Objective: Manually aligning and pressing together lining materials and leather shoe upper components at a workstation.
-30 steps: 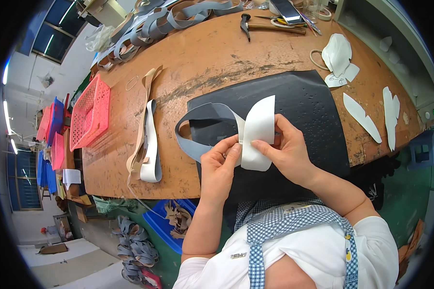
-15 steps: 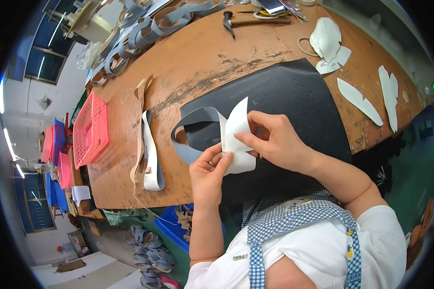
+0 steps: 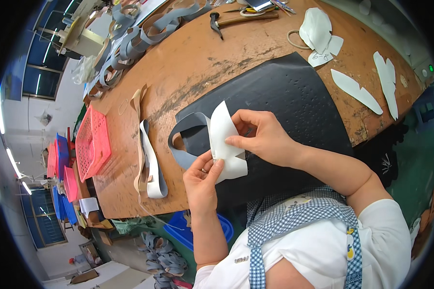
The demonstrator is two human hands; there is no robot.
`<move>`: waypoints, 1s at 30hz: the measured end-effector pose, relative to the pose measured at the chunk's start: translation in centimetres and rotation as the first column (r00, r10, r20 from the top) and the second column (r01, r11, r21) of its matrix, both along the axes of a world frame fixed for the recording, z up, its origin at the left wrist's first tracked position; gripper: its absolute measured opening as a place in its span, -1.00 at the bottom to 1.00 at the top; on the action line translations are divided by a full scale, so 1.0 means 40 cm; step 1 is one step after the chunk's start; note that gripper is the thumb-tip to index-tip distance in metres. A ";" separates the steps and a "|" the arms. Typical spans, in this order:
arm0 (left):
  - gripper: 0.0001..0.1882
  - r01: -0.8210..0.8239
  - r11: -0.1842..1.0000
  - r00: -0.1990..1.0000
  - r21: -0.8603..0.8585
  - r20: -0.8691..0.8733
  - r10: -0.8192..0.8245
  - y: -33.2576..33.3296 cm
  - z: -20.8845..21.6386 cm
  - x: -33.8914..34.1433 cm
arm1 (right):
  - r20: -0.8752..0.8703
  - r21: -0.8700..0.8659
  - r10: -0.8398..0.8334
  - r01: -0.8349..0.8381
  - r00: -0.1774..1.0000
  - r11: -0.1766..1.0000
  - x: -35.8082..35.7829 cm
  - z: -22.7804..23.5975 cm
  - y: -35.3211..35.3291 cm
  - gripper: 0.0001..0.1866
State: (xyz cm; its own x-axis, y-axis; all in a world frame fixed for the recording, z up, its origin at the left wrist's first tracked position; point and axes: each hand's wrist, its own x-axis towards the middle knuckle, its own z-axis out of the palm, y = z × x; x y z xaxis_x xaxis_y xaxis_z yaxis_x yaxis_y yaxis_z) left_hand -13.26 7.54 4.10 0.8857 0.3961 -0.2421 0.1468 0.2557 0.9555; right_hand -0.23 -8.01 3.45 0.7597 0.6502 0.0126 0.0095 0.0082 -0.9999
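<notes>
A white cut piece, curved to a point at the top and notched near its lower end, is held upright between my hands over a black mat. My left hand pinches its lower left edge, thumb in front. There a grey-blue strap meets the piece and loops away to the left, its pale underside partly showing. My right hand pinches the right edge of the white piece between thumb and fingers. Whether the strap is fixed to the piece, my fingers hide.
More straps lie on the wooden table left of the mat, beside a pink basket. A hammer rests at the back. White cut pieces lie at the right. Several grey-blue straps are heaped at the far left.
Both hands and the white piece have shifted slightly left in the picture, as the whole view has moved too. Both hands keep their pinch on the piece.
</notes>
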 end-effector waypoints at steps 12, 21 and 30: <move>-0.60 0.051 0.991 0.997 -0.124 0.067 -0.043 0.016 0.019 -0.012 | -0.008 0.072 0.023 -0.023 1.000 0.997 -0.009 0.007 0.009 -0.79; -0.59 0.032 0.999 0.999 -0.013 -0.015 -0.032 -0.021 0.018 -0.004 | -0.031 0.055 0.007 -0.005 1.000 0.998 -0.009 -0.005 0.018 -0.76; -0.61 0.083 0.996 0.996 -0.045 0.028 -0.082 -0.015 0.027 -0.009 | 0.001 0.072 -0.016 0.016 1.000 0.997 -0.014 -0.017 0.032 -0.77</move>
State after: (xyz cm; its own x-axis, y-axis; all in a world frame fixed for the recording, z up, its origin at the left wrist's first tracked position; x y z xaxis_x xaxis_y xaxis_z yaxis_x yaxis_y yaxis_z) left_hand -13.64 6.95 5.16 0.9210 0.3107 -0.2348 0.1444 0.2875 0.9468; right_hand -0.80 -6.73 2.75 0.7699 0.6353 0.0601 0.0122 0.0796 -0.9968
